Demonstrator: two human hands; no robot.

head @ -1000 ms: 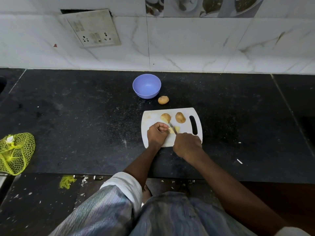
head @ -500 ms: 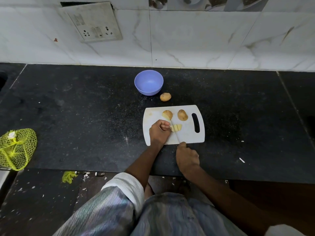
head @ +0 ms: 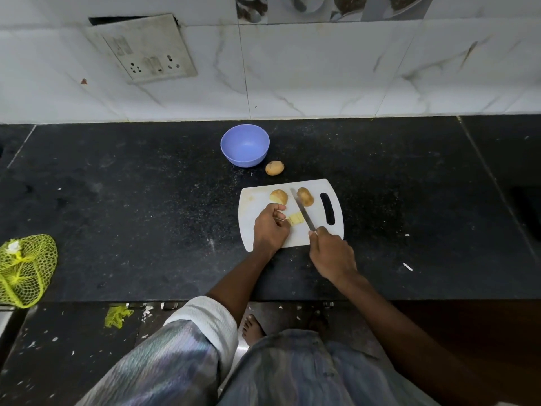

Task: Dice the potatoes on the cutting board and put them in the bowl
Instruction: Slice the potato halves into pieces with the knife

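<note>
A white cutting board (head: 254, 200) lies on the black counter. On it sit two potato halves, one (head: 279, 196) at the left and one (head: 305, 196) at the right. Cut yellow potato strips (head: 295, 219) lie in the board's middle. My left hand (head: 270, 227) presses on the strips from the left. My right hand (head: 332, 253) grips a knife (head: 303, 210) whose blade points away from me, just right of the strips. A whole potato (head: 274, 167) rests on the counter beside the empty purple bowl (head: 244, 145) behind the board.
A yellow mesh bag (head: 25, 269) sits at the counter's left front edge. A wall socket plate (head: 145, 48) hangs on the tiled wall behind. Small white scraps (head: 407, 267) lie right of the board. The counter edge runs just below my forearms.
My right hand has shifted right and lifted the knife, so the blade now lies right of the strips, pointing away. My left hand stays on the cut pieces.
</note>
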